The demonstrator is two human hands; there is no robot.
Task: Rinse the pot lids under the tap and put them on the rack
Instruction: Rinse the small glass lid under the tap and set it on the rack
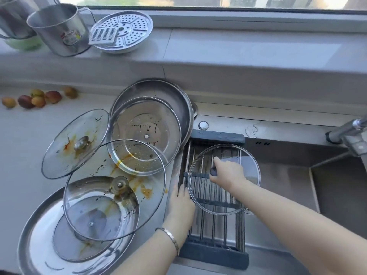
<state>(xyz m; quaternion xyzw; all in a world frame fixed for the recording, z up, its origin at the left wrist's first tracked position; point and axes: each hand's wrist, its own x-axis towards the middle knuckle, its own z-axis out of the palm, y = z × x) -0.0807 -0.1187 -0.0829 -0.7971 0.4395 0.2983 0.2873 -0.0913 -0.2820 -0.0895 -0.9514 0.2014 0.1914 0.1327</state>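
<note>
- Far left, a handful of small fruits (37, 98) lies on the counter (19, 145). Above them, steel mugs (59, 30) stand on the windowsill beside a perforated steamer plate (129, 30).
- Left of the sink, a pile of dirty lids covers the counter: a wide steel lid (33, 245) at the bottom, and glass lids (115, 189) streaked with orange sauce and dark specks overlapping one another. A large steel lid (172, 100) leans at the back.
- The left hand (181, 205), a bracelet at its wrist, lies flat along the left edge of the rack (214, 253), with its fingers (181, 192) straight and pressed together.
- The rack, steel rods in a dark frame, spans the left part of the sink (288, 175).
- A clean glass lid (210, 197) sits over the rack's far half, with the rods showing through it; whether its rim touches them cannot be told.
- The right hand (228, 171) is on top of that lid, its fingers curled round the lid's dark knob (213, 171).
- At the far right, the tap (351, 133) reaches in over the sink.
</note>
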